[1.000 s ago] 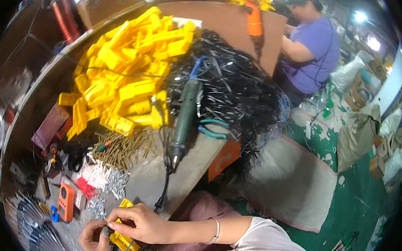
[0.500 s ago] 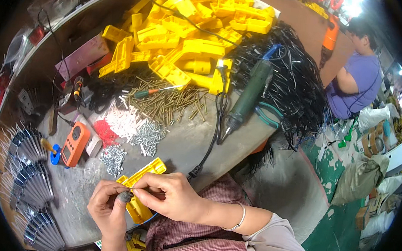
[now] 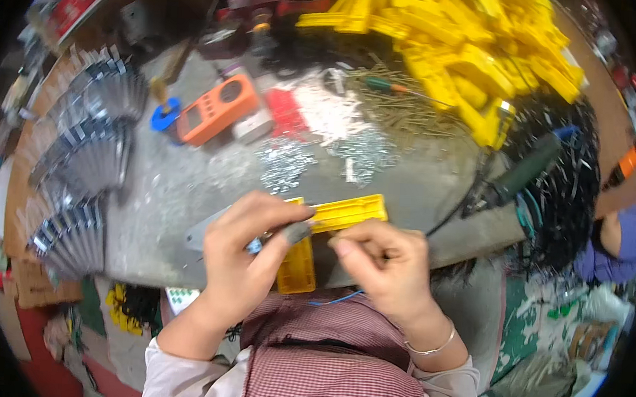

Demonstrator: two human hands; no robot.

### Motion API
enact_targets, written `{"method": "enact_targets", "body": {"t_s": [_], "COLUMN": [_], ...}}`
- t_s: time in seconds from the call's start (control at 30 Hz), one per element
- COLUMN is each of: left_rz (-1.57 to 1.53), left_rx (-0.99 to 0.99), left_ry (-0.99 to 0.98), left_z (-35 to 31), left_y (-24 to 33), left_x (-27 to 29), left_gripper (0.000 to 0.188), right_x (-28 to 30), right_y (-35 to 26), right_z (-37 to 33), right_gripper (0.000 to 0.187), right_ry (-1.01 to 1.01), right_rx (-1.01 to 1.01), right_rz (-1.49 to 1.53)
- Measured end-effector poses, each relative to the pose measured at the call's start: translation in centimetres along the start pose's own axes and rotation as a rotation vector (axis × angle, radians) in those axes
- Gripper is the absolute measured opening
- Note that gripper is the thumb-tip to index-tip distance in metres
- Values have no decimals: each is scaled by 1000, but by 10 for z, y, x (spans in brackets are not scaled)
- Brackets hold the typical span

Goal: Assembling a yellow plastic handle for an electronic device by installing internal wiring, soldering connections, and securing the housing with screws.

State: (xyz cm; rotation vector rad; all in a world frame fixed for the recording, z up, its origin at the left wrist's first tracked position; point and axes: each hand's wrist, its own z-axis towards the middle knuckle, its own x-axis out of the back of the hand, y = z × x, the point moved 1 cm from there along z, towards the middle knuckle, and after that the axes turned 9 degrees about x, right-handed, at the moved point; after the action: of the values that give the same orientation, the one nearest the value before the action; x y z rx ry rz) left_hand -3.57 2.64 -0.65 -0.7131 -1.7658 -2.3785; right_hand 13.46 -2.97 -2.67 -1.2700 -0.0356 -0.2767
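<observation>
My left hand [image 3: 246,249] is closed in a pinch, a dark grey cover on its thumb. What its fingertips hold is too small and blurred to name; a bit of blue shows inside the hand. From behind that hand juts a flat grey piece [image 3: 201,235], and I cannot tell whether it is held. To the right, my right hand [image 3: 387,264] pinches with thumb and forefinger, contents hidden. A yellow plastic housing [image 3: 350,211], bent at an angle, lies behind and between both hands. Below it a thin blue wire [image 3: 337,299] curves over the apron.
Small metal nuts [image 3: 285,164], screws [image 3: 364,156], white sleeves [image 3: 331,108] and long brass-coloured screws [image 3: 404,105] lie in piles. Beyond are yellow housings [image 3: 480,48] and black cables [image 3: 566,192]. An orange meter [image 3: 218,110], grey blade-like pieces [image 3: 95,156] and a green power screwdriver [image 3: 527,168] surround the work area.
The view has swung, so the bench contents sit differently in it. My hands, together before at the yellow housing, are now apart. The flat grey piece now shows beside my left hand.
</observation>
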Motion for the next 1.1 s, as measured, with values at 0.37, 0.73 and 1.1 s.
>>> {"method": "enact_targets", "body": {"t_s": [0.37,0.73,1.1], "left_rz": [-563,-546,-130], "left_rx": [388,308,106], "left_ry": [-170,-221,-275], "left_z": [-4,-6,1], "left_y": [-16,-19,-12], "left_x": [9,12,16], "left_gripper": [17,14,14], "right_x": [-4,-4,6], "right_y": [-2,-2,-2], "right_z": [5,6,8], "right_gripper": [4,7,8], "right_ry": [-88,-87,-271], "right_rx": [-16,7,-26], "right_rz": [-38,-75,-51]}}
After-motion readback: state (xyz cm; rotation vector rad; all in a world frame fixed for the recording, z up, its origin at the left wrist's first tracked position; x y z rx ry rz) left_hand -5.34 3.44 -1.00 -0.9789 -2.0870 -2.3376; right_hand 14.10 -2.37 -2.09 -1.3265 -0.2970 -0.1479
